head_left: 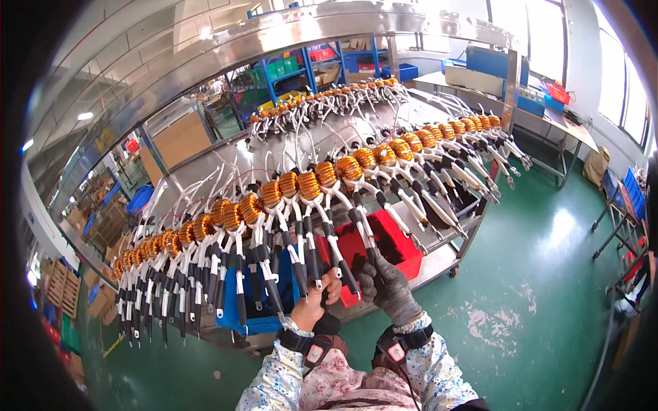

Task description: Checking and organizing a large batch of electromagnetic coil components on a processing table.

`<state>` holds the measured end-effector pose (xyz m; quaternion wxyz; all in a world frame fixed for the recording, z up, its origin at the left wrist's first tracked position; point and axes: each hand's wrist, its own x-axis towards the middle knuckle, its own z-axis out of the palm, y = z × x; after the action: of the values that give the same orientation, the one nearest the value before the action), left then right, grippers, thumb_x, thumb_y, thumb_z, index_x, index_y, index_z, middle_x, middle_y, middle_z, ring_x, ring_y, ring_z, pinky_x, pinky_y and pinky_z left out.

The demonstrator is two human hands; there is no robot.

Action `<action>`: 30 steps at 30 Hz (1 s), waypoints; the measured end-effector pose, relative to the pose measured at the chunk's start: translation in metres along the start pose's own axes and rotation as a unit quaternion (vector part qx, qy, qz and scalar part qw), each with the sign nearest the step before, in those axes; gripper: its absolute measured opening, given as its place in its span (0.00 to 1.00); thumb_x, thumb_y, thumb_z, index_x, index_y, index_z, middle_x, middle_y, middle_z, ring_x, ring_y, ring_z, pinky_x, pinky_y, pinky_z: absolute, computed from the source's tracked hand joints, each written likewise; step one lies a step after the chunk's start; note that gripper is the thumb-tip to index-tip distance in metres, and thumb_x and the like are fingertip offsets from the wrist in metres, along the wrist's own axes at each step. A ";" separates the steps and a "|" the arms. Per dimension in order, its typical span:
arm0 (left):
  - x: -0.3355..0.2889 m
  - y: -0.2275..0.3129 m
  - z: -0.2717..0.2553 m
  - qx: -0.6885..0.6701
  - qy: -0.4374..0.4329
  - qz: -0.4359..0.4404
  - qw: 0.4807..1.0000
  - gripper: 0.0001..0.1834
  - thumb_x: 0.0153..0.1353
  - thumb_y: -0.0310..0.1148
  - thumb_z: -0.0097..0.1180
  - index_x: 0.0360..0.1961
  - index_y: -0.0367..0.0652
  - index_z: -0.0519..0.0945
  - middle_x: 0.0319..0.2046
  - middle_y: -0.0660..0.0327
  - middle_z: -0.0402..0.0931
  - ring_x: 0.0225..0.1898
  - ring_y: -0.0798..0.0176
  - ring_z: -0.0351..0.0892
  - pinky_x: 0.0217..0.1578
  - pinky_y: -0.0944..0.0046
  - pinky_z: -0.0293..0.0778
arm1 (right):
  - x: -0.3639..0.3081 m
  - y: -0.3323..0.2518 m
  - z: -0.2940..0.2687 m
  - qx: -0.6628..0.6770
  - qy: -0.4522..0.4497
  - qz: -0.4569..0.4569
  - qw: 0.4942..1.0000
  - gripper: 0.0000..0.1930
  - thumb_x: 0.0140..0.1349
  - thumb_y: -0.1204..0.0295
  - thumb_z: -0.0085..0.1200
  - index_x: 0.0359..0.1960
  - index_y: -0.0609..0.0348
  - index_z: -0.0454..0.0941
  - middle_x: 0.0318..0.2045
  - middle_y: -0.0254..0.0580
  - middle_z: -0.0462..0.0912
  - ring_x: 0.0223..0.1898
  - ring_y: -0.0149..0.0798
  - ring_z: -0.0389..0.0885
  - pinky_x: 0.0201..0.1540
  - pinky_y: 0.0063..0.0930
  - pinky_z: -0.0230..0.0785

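Observation:
A long row of copper-wound toroid coils (308, 185) hangs across the metal rack, with white leads in black sleeves dangling toward me. My bare left hand (314, 303) is closed, its fingers curled at the lower end of a black-sleeved lead (312, 260). To its right, my right hand (392, 288), in a grey glove, pinches the lower end of another lead (365, 231) below the coils. The terminals at both fingertips are mostly hidden. Under the leads sit a red bin (408, 252) and a blue bin (232, 312).
A second row of coils (322, 101) lies farther back on the rack. The cart's metal lower shelf (439, 264) runs beneath the bins. Behind stand blue shelving (307, 68) and a workbench (548, 122); a wheeled rack (627, 219) is at right on the green floor (534, 274).

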<state>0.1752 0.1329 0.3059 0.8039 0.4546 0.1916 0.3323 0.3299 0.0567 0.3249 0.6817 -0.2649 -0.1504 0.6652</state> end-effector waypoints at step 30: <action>-0.041 -0.035 0.025 0.183 -0.044 -0.021 0.982 0.12 0.61 0.30 0.45 0.45 0.38 0.66 0.36 0.60 0.74 0.33 0.67 0.77 0.24 0.72 0.73 | -0.047 0.028 -0.011 -0.328 0.008 -0.133 0.935 0.09 0.51 0.77 0.56 0.34 0.62 0.71 0.25 0.34 0.75 0.27 0.25 0.72 0.29 0.18 0.65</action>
<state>0.1738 0.0759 0.2885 0.7216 0.6041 0.2226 0.2546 0.3091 0.0081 0.3070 0.6401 -0.4569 -0.3887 0.4799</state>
